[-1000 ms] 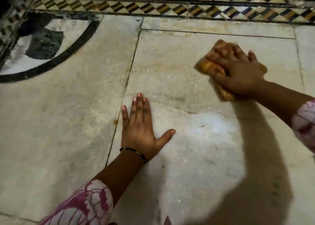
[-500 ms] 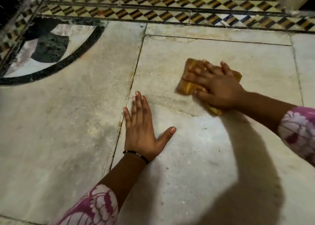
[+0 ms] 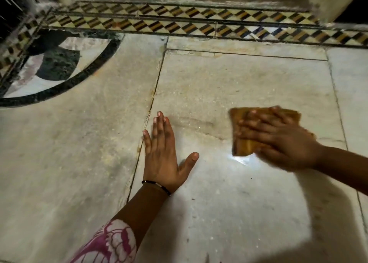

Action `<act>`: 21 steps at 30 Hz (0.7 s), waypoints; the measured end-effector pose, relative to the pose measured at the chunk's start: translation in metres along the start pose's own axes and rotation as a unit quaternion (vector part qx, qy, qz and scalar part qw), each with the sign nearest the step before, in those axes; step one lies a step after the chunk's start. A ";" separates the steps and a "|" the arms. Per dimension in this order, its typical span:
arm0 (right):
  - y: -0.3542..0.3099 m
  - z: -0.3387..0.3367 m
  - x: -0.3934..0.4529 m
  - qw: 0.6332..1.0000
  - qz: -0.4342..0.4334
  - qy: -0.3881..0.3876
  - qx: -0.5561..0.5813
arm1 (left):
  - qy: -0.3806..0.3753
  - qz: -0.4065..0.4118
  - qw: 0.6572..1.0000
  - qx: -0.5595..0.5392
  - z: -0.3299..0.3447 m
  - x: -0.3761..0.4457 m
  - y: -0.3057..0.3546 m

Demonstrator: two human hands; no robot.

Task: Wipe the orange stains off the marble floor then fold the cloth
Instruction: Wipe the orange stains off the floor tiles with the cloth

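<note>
My right hand [image 3: 282, 141] lies on top of the cloth [image 3: 244, 145] and presses it flat to the floor [image 3: 229, 213], at about three o'clock in my view. The fingers are spread and nearly straight over the fabric, pointing toward ten o'clock; the hand is blurred, so I cannot tell whether the thumb hooks under the near edge. The cloth is an orange-brown folded pad, roughly square, its far edge showing past my fingertips and its near left corner sticking out below my palm. Just under that corner the marble shines with a bright wet glare.

My left hand [image 3: 163, 155] is released and flat on the floor near the centre, palm down, fingers together and pointing to twelve o'clock, thumb splayed toward two o'clock. It sits just right of a seam [image 3: 153, 101] between slabs, the little finger nearly on it. A thin black bracelet [image 3: 157, 186] circles the wrist, and a pink-and-white patterned sleeve [image 3: 111, 242] covers the forearm toward six o'clock.

Faint orange marks [image 3: 139, 148] sit along the seam, beside my little finger. Between my hands a dull brownish streak [image 3: 195, 124] crosses the slab.

At twelve o'clock runs a checkered border [image 3: 179, 22], and at ten o'clock a curved black inlay [image 3: 65, 83].
</note>
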State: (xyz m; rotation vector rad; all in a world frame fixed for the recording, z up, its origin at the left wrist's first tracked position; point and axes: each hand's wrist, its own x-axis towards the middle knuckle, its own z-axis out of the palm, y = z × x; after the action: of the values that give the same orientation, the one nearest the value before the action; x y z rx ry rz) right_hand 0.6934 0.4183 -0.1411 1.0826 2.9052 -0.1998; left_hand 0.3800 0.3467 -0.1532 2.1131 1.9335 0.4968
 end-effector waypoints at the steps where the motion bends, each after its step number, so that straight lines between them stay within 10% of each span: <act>1: 0.018 -0.002 -0.005 0.997 0.071 0.014 0.016 | -0.014 0.010 1.000 0.018 0.000 0.000 0.001; 6: 0.047 -0.013 0.060 0.943 0.328 0.040 0.047 | -0.073 0.019 0.993 0.095 0.005 0.002 0.002; 14: -0.056 0.011 -0.053 0.996 0.077 0.035 0.025 | -0.100 0.130 0.985 0.053 0.017 -0.020 0.054; 21: 0.043 -0.004 -0.070 0.903 0.415 0.082 0.073 | -0.162 0.228 0.954 0.112 0.051 -0.026 0.112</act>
State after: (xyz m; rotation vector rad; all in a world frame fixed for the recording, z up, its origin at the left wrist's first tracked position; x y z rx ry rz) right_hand 0.7741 0.4055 -0.1361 2.3169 2.2752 -0.2973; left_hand 0.5011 0.3127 -0.1586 2.6005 1.3766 -0.0072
